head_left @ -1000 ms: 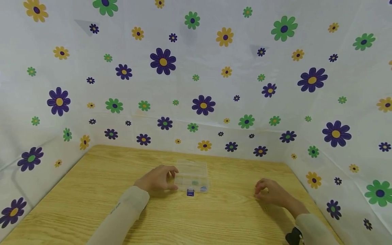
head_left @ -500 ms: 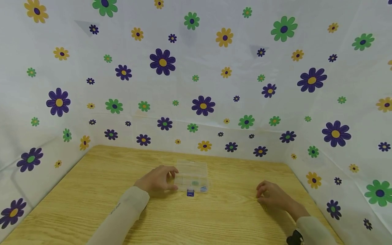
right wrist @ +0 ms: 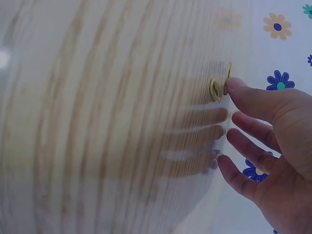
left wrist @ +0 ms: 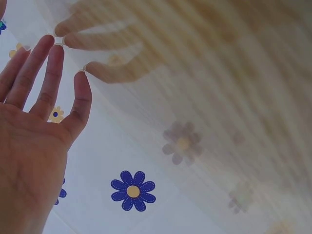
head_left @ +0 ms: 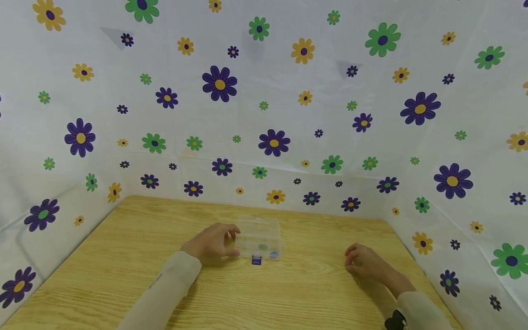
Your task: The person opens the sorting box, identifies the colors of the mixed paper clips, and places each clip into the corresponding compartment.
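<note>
A clear plastic box lies on the table, with a blue latch at its front. Inside show a greenish piece and a blue-and-white piece. At the box's left edge rests my left hand, fingers loosely extended; the left wrist view shows the fingertips on the tabletop. My right hand is low over the table at the right. Its thumb tip meets a thin gold-coloured piece, beside a small gold-coloured loop. The index finger is hidden there, so a pinch is unclear.
The glossy wood-grain table mirrors the fingers in both wrist views. White sheets with printed flowers hang behind the table and on both sides. A dark band is on the right wrist.
My right hand has shifted slightly down and to the right, its fingertips lower toward the table, and has held still since the middle frame. The left hand and the box stay put.
</note>
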`<state>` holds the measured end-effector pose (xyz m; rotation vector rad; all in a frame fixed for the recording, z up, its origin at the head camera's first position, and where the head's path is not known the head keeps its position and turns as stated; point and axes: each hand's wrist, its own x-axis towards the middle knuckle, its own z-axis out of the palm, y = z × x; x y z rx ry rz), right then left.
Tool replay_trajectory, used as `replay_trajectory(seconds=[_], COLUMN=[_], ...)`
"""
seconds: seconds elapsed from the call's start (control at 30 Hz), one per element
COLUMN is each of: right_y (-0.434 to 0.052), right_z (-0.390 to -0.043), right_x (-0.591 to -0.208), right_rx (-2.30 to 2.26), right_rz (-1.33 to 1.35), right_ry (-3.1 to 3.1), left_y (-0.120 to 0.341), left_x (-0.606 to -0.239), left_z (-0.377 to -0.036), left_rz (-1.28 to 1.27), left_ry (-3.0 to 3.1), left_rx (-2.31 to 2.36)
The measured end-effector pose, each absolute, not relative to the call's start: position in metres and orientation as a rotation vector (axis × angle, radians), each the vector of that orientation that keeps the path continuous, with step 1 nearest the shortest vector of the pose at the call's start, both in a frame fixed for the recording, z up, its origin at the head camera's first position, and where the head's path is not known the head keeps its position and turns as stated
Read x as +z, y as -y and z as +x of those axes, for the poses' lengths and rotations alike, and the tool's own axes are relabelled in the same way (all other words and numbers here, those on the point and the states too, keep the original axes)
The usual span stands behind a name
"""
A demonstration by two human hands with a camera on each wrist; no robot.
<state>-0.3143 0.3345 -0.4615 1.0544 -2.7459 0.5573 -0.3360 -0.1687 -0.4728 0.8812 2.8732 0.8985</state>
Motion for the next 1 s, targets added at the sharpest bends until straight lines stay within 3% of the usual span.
replay_trajectory(seconds=[0.4,1.0], right_y=[-0.330,-0.289], right_z=[-0.322,-0.333], right_x=[-0.465,-0.444], right_rx=[0.449,0.551], right_rz=[1.103,0.934], right_ry=[2.679,2.832], left_y=[0.168,0.170], left_x=[-0.475,-0.474], left_z=[-0.337,-0.336], left_rz=[0.866,0.828], left_ry=[-2.874,-2.880], left_rx=[0.896,0.882])
